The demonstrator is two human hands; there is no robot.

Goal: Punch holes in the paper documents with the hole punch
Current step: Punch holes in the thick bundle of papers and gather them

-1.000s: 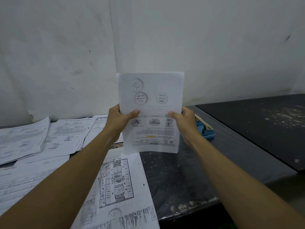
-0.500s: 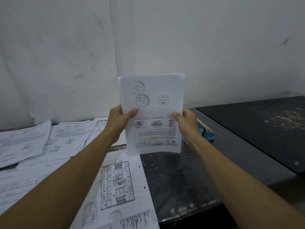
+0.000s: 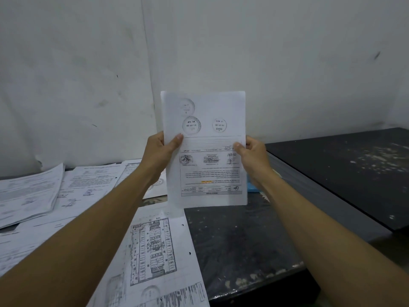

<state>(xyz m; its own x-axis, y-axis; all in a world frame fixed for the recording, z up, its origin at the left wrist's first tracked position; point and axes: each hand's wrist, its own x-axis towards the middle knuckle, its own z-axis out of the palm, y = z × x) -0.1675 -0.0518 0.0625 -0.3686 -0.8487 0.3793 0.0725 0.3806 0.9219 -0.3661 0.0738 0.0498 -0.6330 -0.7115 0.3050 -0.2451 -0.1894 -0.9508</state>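
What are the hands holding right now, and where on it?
Both hands, left and right, grip a white printed paper document upright by its side edges, about mid-height.

You hold matt white paper sheets (image 3: 205, 149) | near table (image 3: 239, 240): dark, scuffed, rough-looking with pale flecks | far wall (image 3: 287, 52): matt, marked paint | left loose papers (image 3: 28, 196): matt.
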